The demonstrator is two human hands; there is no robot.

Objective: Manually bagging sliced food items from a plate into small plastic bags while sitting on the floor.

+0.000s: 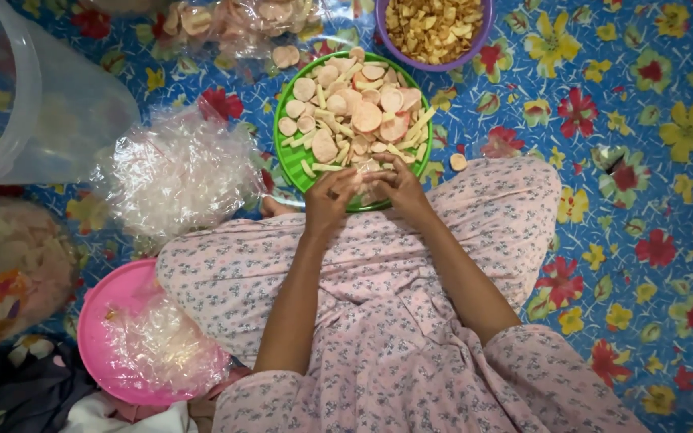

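Head view: the left hand (329, 200) and right hand (400, 188) meet over the near rim of the green basket (290, 156), each grip pinching a small clear packet (368, 178) of crackers between them, held low above the lap so spills fall back in. The packet's long axis cannot be told. Stick crackers (411, 128) point mostly diagonally. A purple bowl (483, 32) sits beyond, a pink basin (102, 313) beside the knee.
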